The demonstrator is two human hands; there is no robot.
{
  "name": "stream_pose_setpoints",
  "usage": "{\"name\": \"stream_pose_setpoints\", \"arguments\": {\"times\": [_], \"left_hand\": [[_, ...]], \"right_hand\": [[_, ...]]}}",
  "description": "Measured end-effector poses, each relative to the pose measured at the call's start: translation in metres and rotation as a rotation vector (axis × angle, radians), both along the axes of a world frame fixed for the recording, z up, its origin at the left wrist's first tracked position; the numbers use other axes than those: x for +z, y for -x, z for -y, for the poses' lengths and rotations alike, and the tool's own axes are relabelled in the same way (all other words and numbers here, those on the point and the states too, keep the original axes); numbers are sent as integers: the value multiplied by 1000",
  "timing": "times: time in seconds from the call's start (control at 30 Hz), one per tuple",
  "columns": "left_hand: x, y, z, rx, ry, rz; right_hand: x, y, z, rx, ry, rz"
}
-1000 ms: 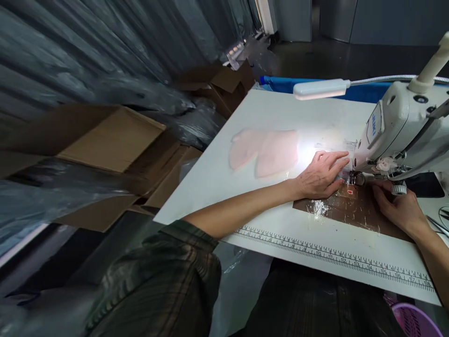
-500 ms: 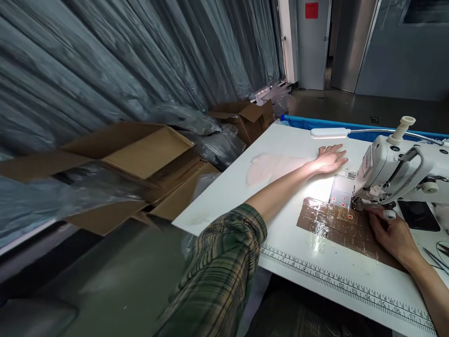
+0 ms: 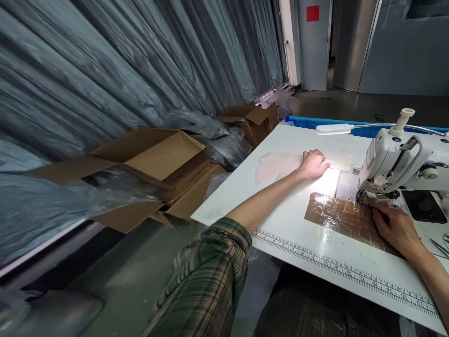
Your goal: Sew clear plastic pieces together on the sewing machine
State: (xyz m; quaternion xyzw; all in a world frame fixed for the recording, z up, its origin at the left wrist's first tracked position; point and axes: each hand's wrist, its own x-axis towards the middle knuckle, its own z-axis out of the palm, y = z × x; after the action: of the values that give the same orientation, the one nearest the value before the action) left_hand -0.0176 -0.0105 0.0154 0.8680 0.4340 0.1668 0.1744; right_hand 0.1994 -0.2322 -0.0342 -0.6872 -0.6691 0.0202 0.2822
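A pale pink piece of fabric [image 3: 277,166] lies flat on the white sewing table [image 3: 242,201]. My left hand [image 3: 313,164] is over its right end, fingers curled down and thumb out to the right; the fingertips are hidden. At the needle of the white sewing machine [image 3: 377,161], my right hand [image 3: 398,229] has thumb and index close together beside the presser foot [image 3: 363,199]. What they pinch, if anything, cannot be made out. Under that hand is a shiny brown taped sheet [image 3: 336,222]; a clear plate with red marks [image 3: 345,185] adjoins it.
A lamp [image 3: 335,129] on a bendable arm lights the work area. A printed ruler [image 3: 326,264] runs along the table's front edge. A black pad [image 3: 423,206] and scissors [image 3: 440,248] lie at right. Open cardboard boxes [image 3: 164,154] with plastic wrapping stand left of the table.
My left hand has drawn back leftward, its fingers going from spread to curled. My right hand stays beside the presser foot. The view has shifted slightly.
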Motion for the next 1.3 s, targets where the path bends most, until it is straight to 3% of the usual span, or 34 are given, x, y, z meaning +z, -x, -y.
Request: {"name": "stream_pose_setpoints", "arguments": {"times": [0.17, 0.43, 0.57, 0.77, 0.9, 1.13, 1.3], "left_hand": [[3, -4, 2, -24, 120, 151], [-8, -15, 0, 41, 592, 515], [-11, -13, -3, 64, 728, 632], [4, -3, -3, 27, 833, 733], [19, 16, -1, -37, 704, 735], [27, 77, 12, 213, 157, 319], [14, 97, 29, 304, 174, 100]], "right_hand": [[-3, -2, 0, -3, -44, 27], [-8, -3, 1, -32, -35, 67], [-6, -1, 2, -33, -22, 69], [-8, -1, 3, -23, -44, 86], [-9, -1, 4, -21, -37, 107], [-11, -3, 6, -26, 22, 119], [-13, -7, 7, -11, 10, 110]]}}
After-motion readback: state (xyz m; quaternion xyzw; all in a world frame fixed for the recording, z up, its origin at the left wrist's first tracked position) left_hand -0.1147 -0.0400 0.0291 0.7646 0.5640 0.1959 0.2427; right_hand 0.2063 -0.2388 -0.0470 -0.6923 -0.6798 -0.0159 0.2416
